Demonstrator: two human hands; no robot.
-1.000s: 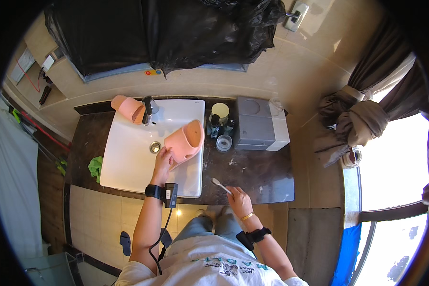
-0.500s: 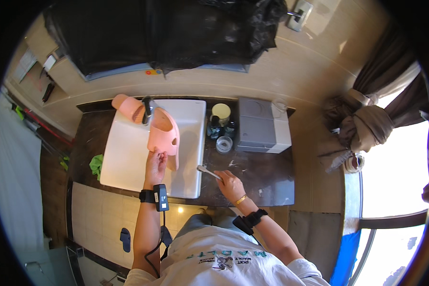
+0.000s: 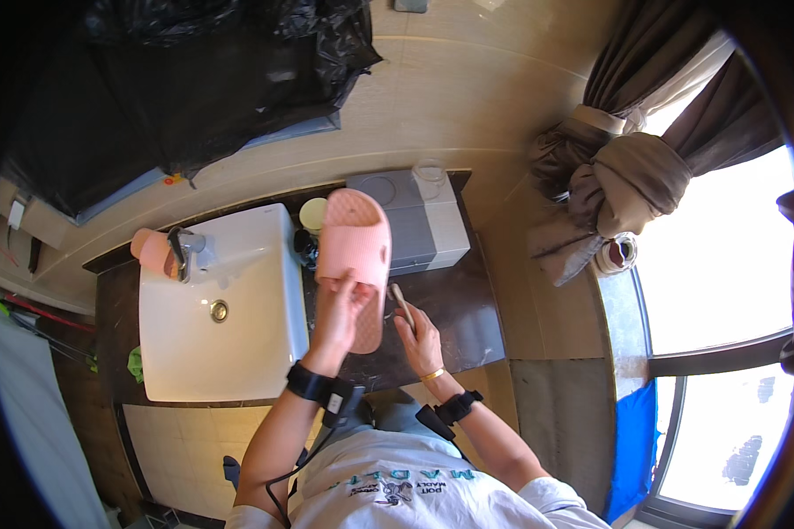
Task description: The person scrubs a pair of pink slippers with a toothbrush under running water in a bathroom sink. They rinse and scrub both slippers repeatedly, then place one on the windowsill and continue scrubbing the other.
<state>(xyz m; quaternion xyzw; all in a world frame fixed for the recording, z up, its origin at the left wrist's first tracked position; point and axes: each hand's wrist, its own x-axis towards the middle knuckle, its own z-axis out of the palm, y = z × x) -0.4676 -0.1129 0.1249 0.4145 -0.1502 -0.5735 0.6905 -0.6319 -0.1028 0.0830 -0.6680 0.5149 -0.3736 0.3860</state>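
Observation:
My left hand (image 3: 337, 313) grips a pink slipper (image 3: 355, 240) by the edge of its strap. The slipper is held up over the dark counter, just right of the sink, its toe pointing away from me. In my right hand (image 3: 422, 342) is a slim, long-handled brush (image 3: 400, 298), its head close to the slipper's right side but apart from it. The other pink slipper (image 3: 153, 252) rests at the sink's far left corner, partly behind the tap (image 3: 182, 251).
The white sink (image 3: 159, 353) with a metal drain (image 3: 219, 309) is set in the dark counter (image 3: 450, 304). A grey and white box (image 3: 445, 231) stands at the back, beside a pale yellow cup (image 3: 313, 214). A green cloth (image 3: 135, 363) lies left of the sink.
My left hand has carried the slipper from over the sink to the right, above the counter. The brush has turned more upright in my right hand. The whole view has swung to the right.

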